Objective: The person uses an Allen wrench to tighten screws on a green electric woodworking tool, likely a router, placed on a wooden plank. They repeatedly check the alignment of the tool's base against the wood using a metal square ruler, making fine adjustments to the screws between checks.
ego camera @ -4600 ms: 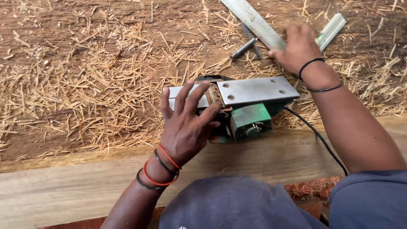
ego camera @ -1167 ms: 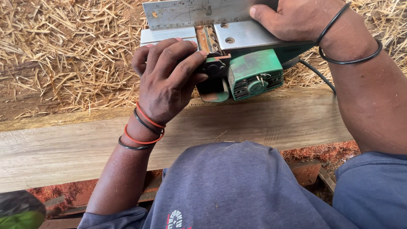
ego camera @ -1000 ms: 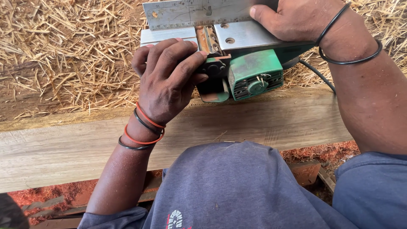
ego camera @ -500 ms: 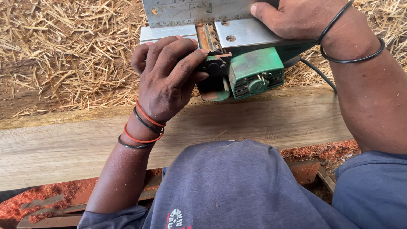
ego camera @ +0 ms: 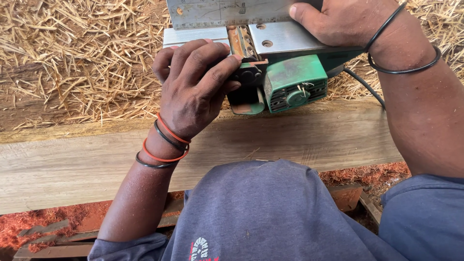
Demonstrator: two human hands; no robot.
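Green electric planer (ego camera: 290, 84) is lying upside down on a wide pale plank (ego camera: 299, 140), w/ its metal sole plates facing up: a ribbed grey plate on the left side, a smoother one w/ two small holes on the right. Between the plates the cutter slot is showing rusty-brown. Motor housing is green plastic w/ vent slits and a round cap, looking scuffed and dusty. A black cord (ego camera: 362, 84) is trailing off from the planer's right side.

Left hand (ego camera: 193, 92) is curling over the planer's near edge, fingers bent and gripping a black part by the cutter slot; what the fingertips are pinching, cannot tell. Red and black bands are sitting on that wrist.

Right hand (ego camera: 338, 21) is pressing down flat on a metal straightedge (ego camera: 227, 12) lying across the sole, thumb stretching along its edge. Black bands are circling that wrist.

Wood shavings (ego camera: 77, 63), straw-coloured, are covering the surface beyond the plank. Reddish sawdust (ego camera: 43, 224) is lying below the plank's near edge.
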